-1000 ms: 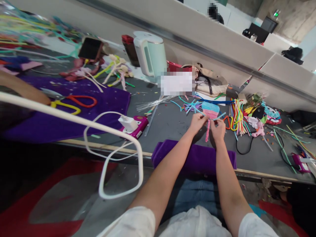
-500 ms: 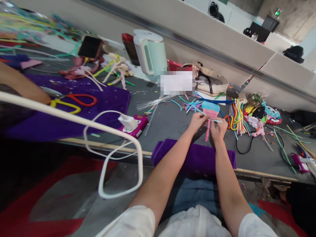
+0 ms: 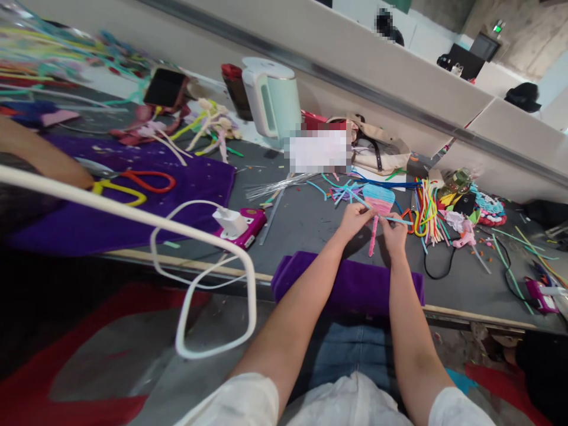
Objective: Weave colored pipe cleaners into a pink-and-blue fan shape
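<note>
My left hand (image 3: 354, 220) and my right hand (image 3: 394, 234) are close together over the table, fingers pinched. Between them runs a light blue pipe cleaner (image 3: 399, 220); one end sticks out to the right past my right hand, and another light blue length slants up left from my left fingers. Just beyond my fingertips is a flat rounded piece (image 3: 379, 198) made of rows of fuzzy stems, blue at the top and pink below. A pink fuzzy stem (image 3: 373, 239) hangs down from it between my hands. My fingers partly hide where these pieces meet.
A rolled purple cloth (image 3: 310, 275) lies under my forearms. Pipe cleaners (image 3: 428, 207), a pink glue gun (image 3: 464, 232) and a jar (image 3: 459, 179) are right. A kettle (image 3: 277, 100) stands behind. Leftward are a power strip (image 3: 252, 228), scissors (image 3: 146, 180) and another person's arm (image 3: 39, 151).
My right fingers have shifted slightly left and closed lower on the light blue pipe cleaner, so more of its end shows on the right. My left hand is nearly unmoved.
</note>
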